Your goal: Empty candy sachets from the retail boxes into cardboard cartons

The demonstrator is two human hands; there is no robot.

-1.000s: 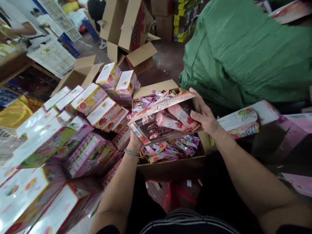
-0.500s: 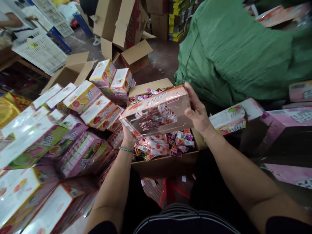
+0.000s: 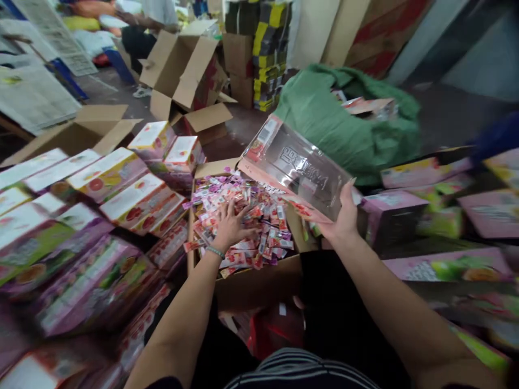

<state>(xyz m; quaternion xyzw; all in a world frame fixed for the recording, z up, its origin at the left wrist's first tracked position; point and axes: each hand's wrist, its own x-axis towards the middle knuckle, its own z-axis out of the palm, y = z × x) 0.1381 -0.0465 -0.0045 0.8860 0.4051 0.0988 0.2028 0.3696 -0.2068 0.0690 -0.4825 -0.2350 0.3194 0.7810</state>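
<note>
My left hand (image 3: pixel 234 227) lies with fingers spread on a heap of small pink and purple packets (image 3: pixel 265 227), which fills an open cardboard carton (image 3: pixel 259 281) in front of me. In my right hand (image 3: pixel 344 213) is a clear-windowed pink box (image 3: pixel 304 167), gripped at its lower right end. The box is tilted over the right part of the carton, and no packets show through its window.
Stacked fruit-printed boxes (image 3: pixel 109 173) stand at the left, and more pink boxes (image 3: pixel 450 265) lie at the right. Behind are a green sack (image 3: pixel 308 108), open cartons (image 3: pixel 178 75), yellow-and-grey stacks (image 3: pixel 270 54) and a person's legs (image 3: pixel 138 46).
The box has moved up and right and no longer shows packets inside. My left hand has let go of it and come down onto the heap, which is fuller. The view has shifted.
</note>
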